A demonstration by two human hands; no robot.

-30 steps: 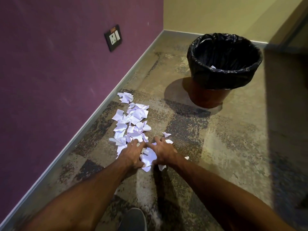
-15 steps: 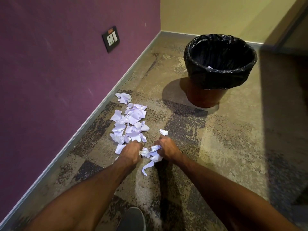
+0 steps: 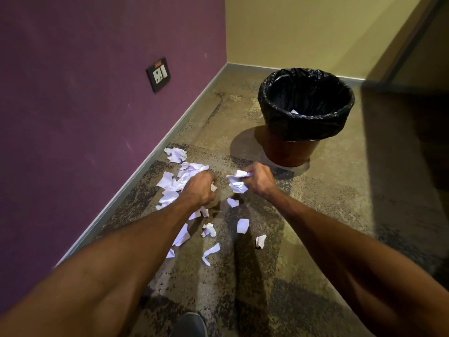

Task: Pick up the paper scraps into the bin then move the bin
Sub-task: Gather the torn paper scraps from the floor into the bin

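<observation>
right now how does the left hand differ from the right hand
The right hand grips a bunch of crumpled white paper scraps; the left hand shows only a paper sliver in its curled grip. The left hand is over the floor pile by the purple wall; the right hand is nearer the black-lined bin. Both are curled.

Both bare forearms stretch forward and low. The right hand [image 3: 258,182] clutches paper scraps [image 3: 237,184] in curled fingers. The left hand [image 3: 201,188] is fisted round another scrap, knuckles up.
</observation>
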